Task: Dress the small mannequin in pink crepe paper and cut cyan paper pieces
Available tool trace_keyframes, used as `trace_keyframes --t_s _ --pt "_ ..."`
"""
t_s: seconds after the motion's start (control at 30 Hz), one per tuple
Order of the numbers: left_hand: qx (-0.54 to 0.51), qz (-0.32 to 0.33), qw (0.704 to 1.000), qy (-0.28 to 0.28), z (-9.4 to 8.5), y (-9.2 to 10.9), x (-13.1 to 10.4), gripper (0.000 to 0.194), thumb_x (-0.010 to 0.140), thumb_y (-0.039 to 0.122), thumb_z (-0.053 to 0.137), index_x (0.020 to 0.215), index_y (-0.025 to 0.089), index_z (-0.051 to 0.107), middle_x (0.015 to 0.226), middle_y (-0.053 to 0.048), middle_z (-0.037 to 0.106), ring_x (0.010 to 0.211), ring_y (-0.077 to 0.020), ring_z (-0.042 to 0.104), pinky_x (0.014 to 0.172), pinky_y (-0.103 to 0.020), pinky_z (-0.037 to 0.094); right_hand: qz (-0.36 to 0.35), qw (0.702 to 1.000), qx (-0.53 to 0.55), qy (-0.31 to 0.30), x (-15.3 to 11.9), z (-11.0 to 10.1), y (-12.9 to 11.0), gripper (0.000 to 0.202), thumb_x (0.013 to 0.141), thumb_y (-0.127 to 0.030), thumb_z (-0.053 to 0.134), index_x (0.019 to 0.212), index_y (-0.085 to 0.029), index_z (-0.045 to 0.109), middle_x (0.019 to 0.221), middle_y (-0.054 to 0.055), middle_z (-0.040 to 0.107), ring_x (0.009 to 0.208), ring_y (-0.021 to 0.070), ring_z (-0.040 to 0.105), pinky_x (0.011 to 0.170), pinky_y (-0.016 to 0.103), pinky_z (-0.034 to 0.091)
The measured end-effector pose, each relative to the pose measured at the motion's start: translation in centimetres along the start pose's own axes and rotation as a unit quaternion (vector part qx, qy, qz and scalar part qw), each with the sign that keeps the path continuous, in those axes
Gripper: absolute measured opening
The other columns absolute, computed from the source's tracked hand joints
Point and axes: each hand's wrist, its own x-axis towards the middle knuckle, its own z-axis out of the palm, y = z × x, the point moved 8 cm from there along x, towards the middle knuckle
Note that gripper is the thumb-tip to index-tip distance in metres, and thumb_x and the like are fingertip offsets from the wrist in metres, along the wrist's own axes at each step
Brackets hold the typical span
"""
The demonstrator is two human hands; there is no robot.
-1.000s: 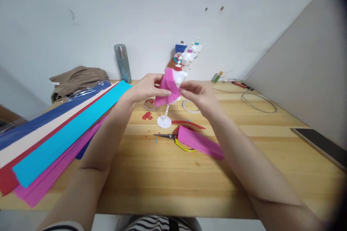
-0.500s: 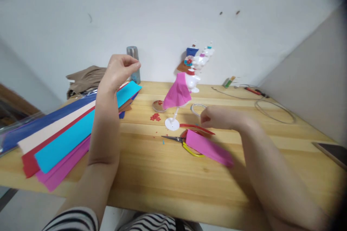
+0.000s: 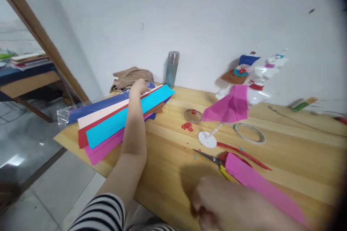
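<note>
Reaching forward over the paper strips, the left arm is extended, forearm crossing the stack and wrist bent, with the left hand at the stack's far side, just in front of the brown cloth. Left fingers point down and curl inward; their tips are hidden, so opening and grip cannot be told. The right hand is low over the near part of the table, entering from the right, nearest the scissors. It is motion-blurred; the fingers look bent inward, but whether they close on anything cannot be told. Pink cloth drapes on the white form, which leans to the right as viewed, its round base on the table. Strips lie fanned: blue, pale pink, red, cyan, magenta, partly over a clear bag. Scissors lie beside the form, with a folded pink piece over their handles and a red band near. Red flowers lie beside a clear dish; a ring is right of the base. Against the wall: flask with a faint blue mark; green-and-yellow pack, surface too blurred to read.
</note>
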Motion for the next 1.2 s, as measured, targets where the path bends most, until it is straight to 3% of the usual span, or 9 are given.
trace_keyframes --t_s 0.13,0.3,0.43,0.7,0.83,0.93,1.0,1.07,1.2 --pt "0.102 -0.075 0.992 -0.025 5.7 -1.9 1.6 0.033 0.060 0.009 0.089 0.087 0.011 0.070 0.106 -0.024 0.076 0.115 -0.0387 0.069 0.098 -0.041 0.052 0.031 0.999 0.018 -0.015 2.0 1.3 0.2 0.036 0.062 -0.030 0.056 0.084 -0.035 0.084 0.075 0.007 0.081 0.068 0.0301 0.078 0.041 0.034 0.033" --pt "0.152 -0.099 0.983 -0.017 7.6 -1.3 0.9 0.034 0.076 0.019 0.082 0.105 0.007 0.069 0.120 -0.029 0.071 0.123 -0.0389 0.065 0.100 -0.042 0.050 0.000 1.000 0.007 -0.010 2.5 0.9 0.4 0.034 0.061 -0.036 0.059 0.085 -0.034 0.084 0.080 0.007 0.082 0.067 0.0298 0.076 0.042 0.034 0.033" --pt "0.161 -0.067 0.985 -0.016 6.1 1.2 0.4 0.034 0.078 0.022 0.080 0.108 0.009 0.070 0.115 -0.025 0.074 0.121 -0.0353 0.065 0.099 -0.038 0.050 0.011 1.000 -0.003 -0.012 2.1 0.4 0.3 0.030 0.066 -0.036 0.062 0.085 -0.031 0.084 0.081 0.006 0.082 0.062 0.0258 0.072 0.041 0.032 0.029" --pt "0.156 0.063 0.986 0.012 1.7 8.3 -1.5 0.017 0.083 0.019 0.065 0.096 0.015 0.074 0.108 -0.011 0.075 0.107 -0.0271 0.067 0.094 -0.033 0.050 0.005 0.996 -0.005 0.093 0.1 -1.8 -1.4 0.020 0.082 -0.033 0.070 0.085 -0.020 0.085 0.074 0.005 0.080 0.048 0.0116 0.051 0.046 0.029 0.024" --pt "0.120 0.107 0.983 0.086 -1.1 10.9 -3.7 0.008 0.084 0.018 0.062 0.085 0.016 0.070 0.092 -0.008 0.072 0.094 -0.0246 0.066 0.087 -0.034 0.050 0.030 0.997 -0.018 0.063 -0.1 -2.0 -1.5 0.021 0.086 -0.036 0.073 0.091 -0.019 0.085 0.077 0.005 0.080 0.056 0.0140 0.058 0.047 0.029 0.024" --pt "0.056 0.165 0.971 0.166 -4.5 13.5 -7.6 0.009 0.085 0.021 0.064 0.077 0.017 0.065 0.082 -0.005 0.066 0.085 -0.0214 0.061 0.085 -0.034 0.049 0.022 0.997 0.002 0.069 -1.5 -3.6 -2.0 0.016 0.086 -0.032 0.075 0.094 -0.021 0.084 0.079 0.003 0.080 0.064 0.0153 0.064 0.049 0.028 0.027" --pt "-0.013 0.213 0.958 0.190 -6.5 15.2 -11.3 0.011 0.083 0.019 0.065 0.073 0.017 0.061 0.073 -0.001 0.059 0.073 -0.0172 0.056 0.076 -0.032 0.048 0.043 0.985 0.054 0.160 -4.0 -6.2 -2.0 0.013 0.086 -0.031 0.077 0.091 -0.020 0.082 0.079 0.003 0.078 0.068 0.0156 0.066 0.053 0.027 0.033" --pt "-0.065 0.285 0.939 0.181 -7.7 17.1 -15.4 0.014 0.083 0.021 0.066 0.071 0.019 0.061 0.065 0.002 0.053 0.063 -0.0144 0.049 0.065 -0.029 0.043 0.087 0.938 0.117 0.315 -8.3 -9.4 -1.2 0.016 0.085 -0.035 0.078 0.082 -0.019 0.078 0.078 0.003 0.075 0.068 0.0152 0.065 0.057 0.026 0.041" --pt "-0.110 0.431 0.893 0.068 -5.7 20.9 -21.6 0.009 0.086 0.020 0.067 0.077 0.020 0.067 0.069 0.004 0.061 0.063 -0.0125 0.052 0.063 -0.027 0.042 0.073 0.744 0.203 0.633 -19.3 -12.0 0.5 0.028 0.076 -0.047 0.080 0.095 -0.026 0.077 0.089 0.004 0.074 0.077 0.0200 0.068 0.062 0.031 0.056"
